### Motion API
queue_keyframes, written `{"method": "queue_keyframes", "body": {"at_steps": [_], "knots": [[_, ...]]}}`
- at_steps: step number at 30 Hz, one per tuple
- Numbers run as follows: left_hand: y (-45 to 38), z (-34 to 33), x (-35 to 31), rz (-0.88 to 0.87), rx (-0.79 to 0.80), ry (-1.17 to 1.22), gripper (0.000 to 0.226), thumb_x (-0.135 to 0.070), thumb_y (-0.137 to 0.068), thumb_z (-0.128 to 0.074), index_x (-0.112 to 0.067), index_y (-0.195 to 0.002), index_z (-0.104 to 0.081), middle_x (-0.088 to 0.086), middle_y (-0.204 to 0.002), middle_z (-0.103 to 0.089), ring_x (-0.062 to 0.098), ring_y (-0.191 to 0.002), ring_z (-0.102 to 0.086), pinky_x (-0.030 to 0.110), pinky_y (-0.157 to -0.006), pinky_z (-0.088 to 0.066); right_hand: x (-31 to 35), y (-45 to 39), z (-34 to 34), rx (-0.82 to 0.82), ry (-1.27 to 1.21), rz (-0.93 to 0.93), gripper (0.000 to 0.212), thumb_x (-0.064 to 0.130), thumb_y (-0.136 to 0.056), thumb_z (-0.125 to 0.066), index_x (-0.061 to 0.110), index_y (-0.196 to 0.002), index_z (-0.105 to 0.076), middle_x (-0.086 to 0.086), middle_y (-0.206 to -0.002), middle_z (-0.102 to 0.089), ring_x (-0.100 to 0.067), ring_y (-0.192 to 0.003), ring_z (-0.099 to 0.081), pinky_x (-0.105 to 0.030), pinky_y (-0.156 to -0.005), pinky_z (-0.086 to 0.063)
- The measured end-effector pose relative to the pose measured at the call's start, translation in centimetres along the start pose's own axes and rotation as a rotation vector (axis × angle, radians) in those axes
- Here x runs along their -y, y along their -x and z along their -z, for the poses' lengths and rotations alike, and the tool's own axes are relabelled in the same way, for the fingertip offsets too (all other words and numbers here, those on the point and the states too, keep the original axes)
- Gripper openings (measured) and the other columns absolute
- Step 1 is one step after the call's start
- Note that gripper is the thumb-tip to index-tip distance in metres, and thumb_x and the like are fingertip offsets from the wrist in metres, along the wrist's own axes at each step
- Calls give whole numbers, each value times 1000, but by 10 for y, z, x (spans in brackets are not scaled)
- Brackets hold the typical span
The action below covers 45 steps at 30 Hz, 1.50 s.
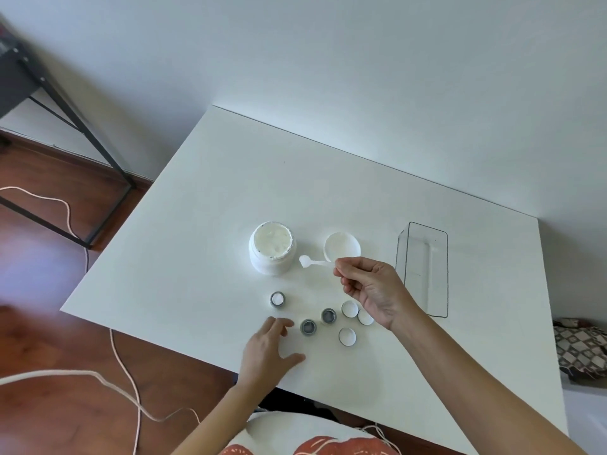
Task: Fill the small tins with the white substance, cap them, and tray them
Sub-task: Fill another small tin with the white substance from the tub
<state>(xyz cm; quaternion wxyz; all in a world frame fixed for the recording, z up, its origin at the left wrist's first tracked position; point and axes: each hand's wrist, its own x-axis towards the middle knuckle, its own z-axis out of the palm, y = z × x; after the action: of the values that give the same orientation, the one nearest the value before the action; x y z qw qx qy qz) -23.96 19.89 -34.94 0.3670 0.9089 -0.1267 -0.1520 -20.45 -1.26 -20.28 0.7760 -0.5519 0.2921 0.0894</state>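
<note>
Here the right hand (377, 290) pinches the small spoon (313, 262) beside the open jar (272, 249), best dipped shallowly, while the left hand (267, 349), fingers spread on the tabletop (230, 192), steadies an empty tin (308, 327).

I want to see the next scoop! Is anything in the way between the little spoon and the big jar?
Nothing visible blocks it. The right hand pinches the small spoon, whose bowl hangs just beside the open jar of white substance. Only bare table lies between them. The jar's lid sits off behind the spoon, not in its path.
</note>
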Motion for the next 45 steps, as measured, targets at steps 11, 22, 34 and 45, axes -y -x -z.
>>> {"method": "queue_keyframes", "body": {"at_steps": [11,22,34,45], "knots": [[-8,-22,-14,91,-40,-58,44,-45,-85,-74,-30,-125,-64,-11,-113,-62,14,-97,-66,27,-75,-48,-12,-5,-9,-40,148,98,10,7,-89,-64,6,-89,-73,-8,-77,-71,-12,-63,-56,-21,-65,-49],[30,-32,-32,-18,-74,452,33,-22,-68,-84,-29,-84,-56,-12,-95,-66,9,-84,-64,23,-55,-48,-16,-39,-15,-201,843,491,10,14,-83,-70,11,-78,-77,7,-67,-71,3,-59,-60,-7,-61,-43],[27,-9,-59,151,-108,850,32,-12,-67,-84,-17,-84,-57,-1,-86,-73,20,-77,-68,31,-62,-47,-39,-57,7,-206,1521,451,22,24,-97,-51,8,-94,-66,-8,-95,-66,-27,-94,-56,-31,-66,-40],[24,1,-65,251,-63,1036,35,-30,-61,-86,-27,-92,-71,-2,-87,-76,23,-74,-54,39,-75,-45,-43,-50,27,-354,997,149,35,19,-92,-59,2,-61,-54,-3,-58,-55,-18,-57,-48,-25,-53,-35]]}}
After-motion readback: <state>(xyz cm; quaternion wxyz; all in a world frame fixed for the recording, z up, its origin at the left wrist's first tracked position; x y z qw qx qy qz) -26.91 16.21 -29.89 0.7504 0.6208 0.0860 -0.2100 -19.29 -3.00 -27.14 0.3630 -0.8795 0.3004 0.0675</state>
